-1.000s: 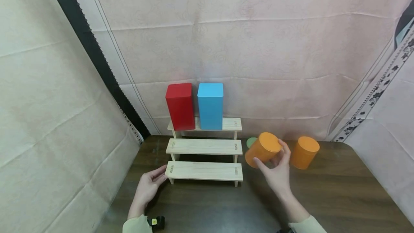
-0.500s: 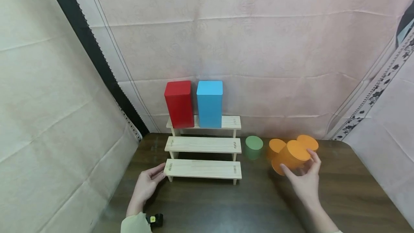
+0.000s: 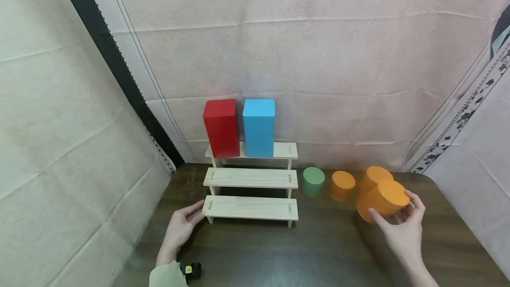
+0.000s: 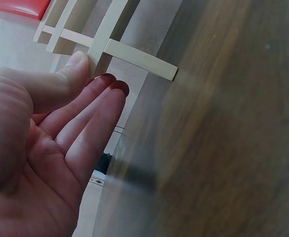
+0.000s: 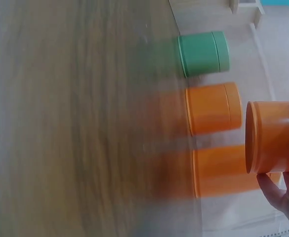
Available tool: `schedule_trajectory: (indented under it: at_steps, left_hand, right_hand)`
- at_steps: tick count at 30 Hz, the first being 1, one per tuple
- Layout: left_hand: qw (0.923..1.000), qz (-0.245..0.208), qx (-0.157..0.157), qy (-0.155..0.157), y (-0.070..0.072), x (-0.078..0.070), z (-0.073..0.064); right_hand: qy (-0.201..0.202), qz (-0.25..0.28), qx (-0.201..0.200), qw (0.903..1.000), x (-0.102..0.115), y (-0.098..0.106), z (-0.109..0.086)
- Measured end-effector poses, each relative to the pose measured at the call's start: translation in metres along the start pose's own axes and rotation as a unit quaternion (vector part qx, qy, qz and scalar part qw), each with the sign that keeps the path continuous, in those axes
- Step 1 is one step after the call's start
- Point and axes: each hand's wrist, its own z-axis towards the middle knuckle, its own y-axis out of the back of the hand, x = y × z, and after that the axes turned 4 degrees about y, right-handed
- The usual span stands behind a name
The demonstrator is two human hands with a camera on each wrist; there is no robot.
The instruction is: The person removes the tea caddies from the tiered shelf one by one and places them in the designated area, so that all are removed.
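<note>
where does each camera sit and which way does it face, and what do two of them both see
Head: worn on the head, facing forward and down at the wooden shelf; left hand and right hand show.
Left wrist: worn on that wrist, looking past the palm to the shelf's end; left palm, thumb and fingers show.
Right wrist: worn on that wrist, looking low across the table, image sideways; part of the right hand shows.
Shared: head and right wrist both show the held orange canister and green canister.

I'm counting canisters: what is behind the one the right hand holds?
In the head view, another orange canister stands behind the held canister. Much of its top and part of its left side show; the held one covers its lower right.
</note>
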Motion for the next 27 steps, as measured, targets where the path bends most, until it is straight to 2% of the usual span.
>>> schedule_trajectory:
  at_steps: [9,20,27]
  left_hand:
    - [1.0000,-0.002,0.002,-0.002,0.000,0.001,0.000]
    - [1.0000,0.000,0.003,0.002,0.001,0.001,-0.001]
    - [1.0000,0.000,0.004,-0.001,0.002,0.001,0.000]
  right_hand:
    - [-0.054,-0.061,-0.026,0.9963,0.001,0.027,0.009]
    - [-0.081,-0.100,-0.050,0.9905,-0.009,0.054,0.023]
    - [-0.097,-0.122,-0.050,0.9865,-0.019,0.064,0.035]
